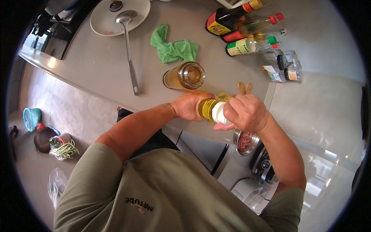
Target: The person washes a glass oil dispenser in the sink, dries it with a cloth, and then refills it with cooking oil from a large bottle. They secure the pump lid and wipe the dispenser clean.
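My left hand (189,105) is wrapped around a bottle with a yellow ribbed neck (207,108). My right hand (246,113) grips the white cap (219,112) at its top, and the bottle lies tilted between both hands. Just beyond my left hand stands a glass jar (191,75) of brownish liquid, foamy at its round mouth. Part of a yellow cloth (224,96) shows behind the hands, and two rounded wooden tips (245,87) stick up past my right hand. Below that hand sits a metal bowl of raw-looking meat pieces (245,142).
A green cloth (175,45) lies crumpled on the counter (95,72). A long metal ladle (127,49) rests on a white dish (101,17). Sauce bottles (239,46) and small jars (285,66) line the wall. At lower right is a black-and-silver appliance (263,165); vegetables (63,149) lie at left.
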